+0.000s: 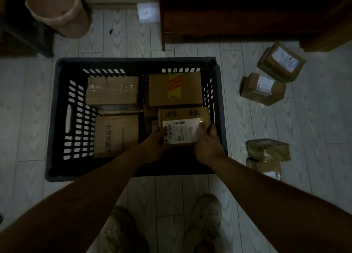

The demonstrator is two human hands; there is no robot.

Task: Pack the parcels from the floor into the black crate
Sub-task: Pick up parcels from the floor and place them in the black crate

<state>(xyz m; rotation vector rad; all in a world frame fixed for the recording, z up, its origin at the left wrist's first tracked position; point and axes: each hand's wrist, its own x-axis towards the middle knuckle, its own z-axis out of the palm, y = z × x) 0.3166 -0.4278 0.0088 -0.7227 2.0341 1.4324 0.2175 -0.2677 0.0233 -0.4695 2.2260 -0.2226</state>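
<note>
The black crate (57,104) stands on the floor in front of me. Inside lie a taped box (112,90) at the back left, a box with a red and yellow stripe (175,88) at the back right, and a printed box (116,136) at the front left. Over the crate's front right part, both hands hold a labelled parcel (182,127). My left hand (156,144) grips its left edge and my right hand (207,144) grips its right edge. Three parcels lie on the floor at the right: parcel one (282,62), parcel two (262,88), parcel three (266,151).
A lined waste bin (57,10) stands at the back left. Dark wooden furniture (247,14) runs along the back right. A flat parcel (266,169) lies beside parcel three. My two shoes (205,220) are just behind the crate's near wall.
</note>
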